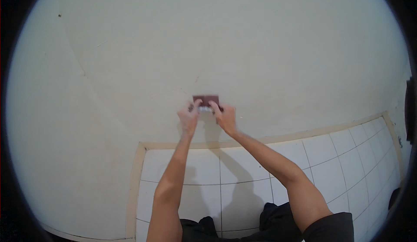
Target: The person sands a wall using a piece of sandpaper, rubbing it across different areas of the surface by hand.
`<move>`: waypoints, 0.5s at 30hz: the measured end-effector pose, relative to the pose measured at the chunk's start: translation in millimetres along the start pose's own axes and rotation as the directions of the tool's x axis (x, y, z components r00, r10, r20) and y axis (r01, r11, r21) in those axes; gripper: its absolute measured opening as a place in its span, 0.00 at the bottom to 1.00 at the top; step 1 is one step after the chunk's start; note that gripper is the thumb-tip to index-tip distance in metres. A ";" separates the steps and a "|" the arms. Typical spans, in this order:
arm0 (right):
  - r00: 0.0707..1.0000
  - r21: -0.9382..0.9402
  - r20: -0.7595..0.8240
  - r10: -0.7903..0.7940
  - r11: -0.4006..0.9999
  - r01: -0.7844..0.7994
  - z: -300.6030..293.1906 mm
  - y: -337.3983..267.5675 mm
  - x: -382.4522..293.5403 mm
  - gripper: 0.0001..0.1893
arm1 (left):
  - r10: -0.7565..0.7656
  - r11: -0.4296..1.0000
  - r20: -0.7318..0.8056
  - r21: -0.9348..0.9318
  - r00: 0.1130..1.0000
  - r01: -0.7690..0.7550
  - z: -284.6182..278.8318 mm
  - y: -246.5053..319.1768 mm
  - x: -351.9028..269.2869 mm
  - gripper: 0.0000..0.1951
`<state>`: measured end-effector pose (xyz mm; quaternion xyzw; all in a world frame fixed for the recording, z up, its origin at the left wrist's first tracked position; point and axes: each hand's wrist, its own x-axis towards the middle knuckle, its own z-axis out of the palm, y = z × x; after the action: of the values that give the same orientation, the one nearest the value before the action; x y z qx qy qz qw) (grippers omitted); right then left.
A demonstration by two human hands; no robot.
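Both my hands hold a small dark red rectangular object (pixel 206 98) out in front of the pale wall. My left hand (pixel 189 113) grips its left part, with the thumb on its face. On the right part, the thumb of my right hand (pixel 225 115) presses in the same way. A pale strip shows along the lower edge between my hands. The object looks like an unfolded wallet or a small booklet; blur hides which. My other fingers are largely hidden behind it.
The painted wall (pixel 277 63) fills the upper view and the left side. Beige skirting (pixel 286 137) runs along its foot, with a corner at lower left. White floor tiles (pixel 202 196) lie below, under my legs in dark clothing (pixel 280 222). A dark object (pixel 411 108) stands at the far right.
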<state>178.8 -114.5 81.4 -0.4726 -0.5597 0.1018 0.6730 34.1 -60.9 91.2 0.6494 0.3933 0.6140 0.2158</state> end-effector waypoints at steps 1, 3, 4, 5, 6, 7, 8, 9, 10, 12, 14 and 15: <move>0.996 0.063 0.044 0.079 0.995 -0.082 -1.2 -34.7 20.7 0.23 | 0.061 0.998 -0.077 0.000 0.995 -0.061 -7.5 21.8 18.4 0.19; 0.999 0.116 0.005 0.047 0.992 -0.047 -7.1 -62.5 56.5 0.24 | 0.077 0.987 -0.136 -0.129 0.988 -0.095 -4.2 67.8 46.2 0.19; 0.999 0.114 -0.001 0.044 0.993 -0.044 -9.3 -69.5 65.9 0.24 | 0.081 0.986 -0.133 -0.134 0.988 -0.099 -2.7 74.0 53.6 0.19; 0.985 0.125 0.029 0.171 0.977 -0.174 -10.7 -75.3 72.9 0.25 | 0.026 0.994 -0.079 -0.104 0.997 -0.034 -2.0 79.2 59.1 0.19; 0.953 0.135 0.067 0.294 0.944 -0.301 -9.5 -77.3 76.3 0.27 | -0.031 0.997 -0.032 -0.066 0.999 0.029 -2.9 80.3 62.1 0.20; 0.975 0.020 0.008 0.223 0.975 -0.223 -5.3 -47.1 70.1 0.28 | -0.067 0.998 -0.011 -0.003 0.998 0.067 2.7 73.3 54.8 0.22; 0.988 -0.118 -0.054 0.147 0.981 -0.152 -8.4 -3.3 55.8 0.30 | -0.109 0.993 0.022 0.048 0.994 0.108 20.5 54.7 38.4 0.23; 0.975 -0.117 -0.017 0.223 0.968 -0.224 1.7 9.8 24.8 0.31 | -0.057 0.986 0.021 0.155 0.998 0.053 16.7 23.5 17.0 0.25; 0.957 -0.129 0.009 0.291 0.949 -0.287 1.8 19.5 -4.4 0.33 | 0.001 0.969 0.033 0.247 0.999 -0.009 15.8 -4.0 -4.8 0.27; 0.900 -0.133 0.106 0.424 0.903 -0.409 -12.8 48.4 -38.9 0.33 | -0.062 0.774 0.357 0.607 0.932 -0.181 7.1 -47.5 -33.6 0.25; 0.928 -0.128 0.124 0.352 0.933 -0.337 -26.2 61.7 -43.9 0.33 | 0.192 0.743 0.370 0.550 0.909 -0.381 3.8 -51.5 -52.7 0.26; 0.948 -0.114 0.155 0.276 0.959 -0.261 -28.6 63.2 -44.1 0.33 | 0.428 0.658 0.359 0.505 0.829 -0.558 0.6 -48.4 -56.6 0.30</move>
<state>212.3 -125.1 7.1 -0.5646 -0.5495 0.2064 0.5802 26.4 -75.7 18.6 0.8259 0.3469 0.4241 -0.1330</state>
